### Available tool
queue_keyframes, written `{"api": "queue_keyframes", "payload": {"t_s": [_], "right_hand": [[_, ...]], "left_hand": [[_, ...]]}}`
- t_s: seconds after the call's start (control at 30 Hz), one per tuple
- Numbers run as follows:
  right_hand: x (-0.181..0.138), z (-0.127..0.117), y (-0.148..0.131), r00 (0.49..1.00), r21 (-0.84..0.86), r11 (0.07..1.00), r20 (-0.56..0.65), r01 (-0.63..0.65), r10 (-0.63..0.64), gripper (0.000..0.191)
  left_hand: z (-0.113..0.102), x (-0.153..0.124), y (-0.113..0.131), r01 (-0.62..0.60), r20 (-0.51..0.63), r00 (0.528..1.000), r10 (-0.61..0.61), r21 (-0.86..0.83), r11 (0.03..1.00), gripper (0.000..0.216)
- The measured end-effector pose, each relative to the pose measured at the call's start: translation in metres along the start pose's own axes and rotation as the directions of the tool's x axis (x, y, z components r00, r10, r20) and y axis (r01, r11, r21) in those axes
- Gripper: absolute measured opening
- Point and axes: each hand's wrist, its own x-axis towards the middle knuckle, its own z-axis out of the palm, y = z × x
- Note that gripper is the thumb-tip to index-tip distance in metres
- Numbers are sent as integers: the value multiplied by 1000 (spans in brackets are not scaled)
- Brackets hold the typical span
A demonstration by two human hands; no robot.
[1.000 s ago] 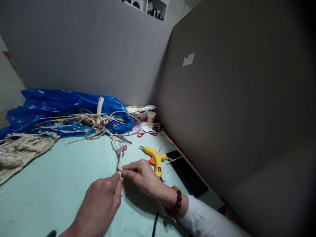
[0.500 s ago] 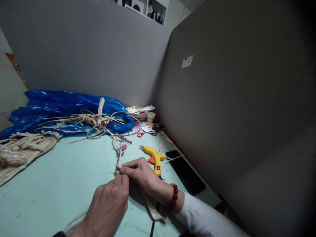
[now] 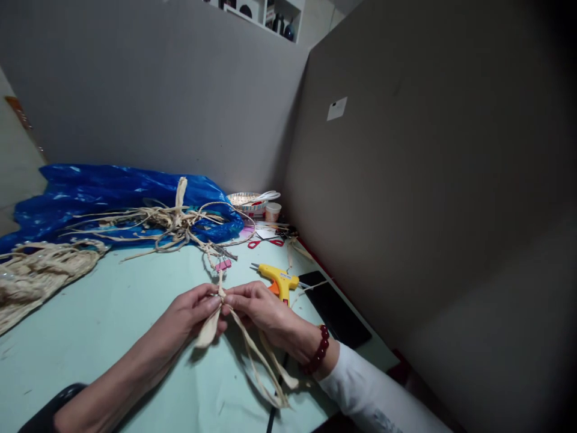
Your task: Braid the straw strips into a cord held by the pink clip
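My left hand (image 3: 195, 310) and my right hand (image 3: 261, 310) meet over the pale green table (image 3: 99, 325), both pinching a braid of tan raffia strands (image 3: 243, 343). The loose ends trail toward me between my wrists. Just beyond my fingertips a pink binder clip (image 3: 223, 264) clamps the braid's far end. From there the braid runs up to a tangle of raffia (image 3: 171, 225). My right wrist wears a dark red bead bracelet (image 3: 319, 352).
A yellow glue gun (image 3: 278, 279) and a black phone (image 3: 336, 310) lie right of my hands. Red scissors (image 3: 265, 243), a bowl (image 3: 247, 201) and a small cup (image 3: 272, 211) sit near the back corner. A blue plastic bag (image 3: 112, 192) and woven raffia pile (image 3: 31, 276) fill the left. Grey partitions enclose the table.
My left hand slid forward and left, the forearm now stretched out on the table. The loose raffia ends now lie fanned out toward me between both wrists.
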Motion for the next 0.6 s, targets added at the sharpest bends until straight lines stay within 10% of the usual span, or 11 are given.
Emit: {"api": "queue_keyframes", "payload": {"t_s": [0.6], "right_hand": [[-19, -6, -6, 953, -767, 602, 39, 222, -301, 18]], "left_hand": [[3, 0, -9, 88, 4, 996, -88, -2, 996, 37]]}}
